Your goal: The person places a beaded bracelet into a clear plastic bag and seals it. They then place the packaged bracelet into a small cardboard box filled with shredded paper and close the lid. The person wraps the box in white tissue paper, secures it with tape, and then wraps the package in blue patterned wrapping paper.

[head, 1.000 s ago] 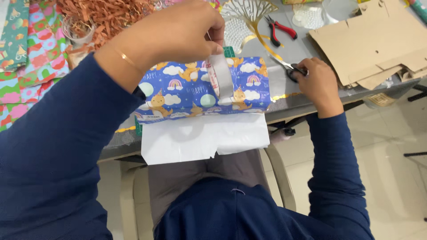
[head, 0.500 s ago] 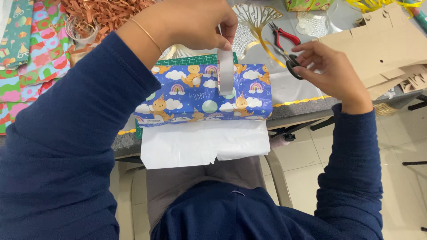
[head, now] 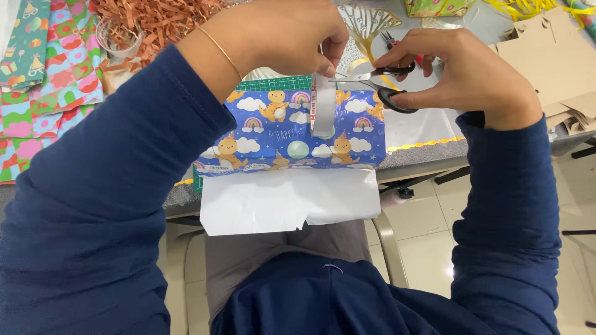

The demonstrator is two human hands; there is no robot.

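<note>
Pinching the top of a tape strip (head: 323, 105), the left hand (head: 279, 37) has its fingers (head: 332, 53) clamped on it above the wrapped box (head: 292, 133). The right hand (head: 459, 74) grips black-handled scissors (head: 379, 77), blades at the strip. The tape looks light, limp and sticky, best held by its ends. The surface (head: 428, 149) lies beneath.

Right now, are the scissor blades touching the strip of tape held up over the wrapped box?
Touching. In the head view the scissors, in the right hand, have their blades meeting the tape strip just below the left hand fingers pinching it.
</note>
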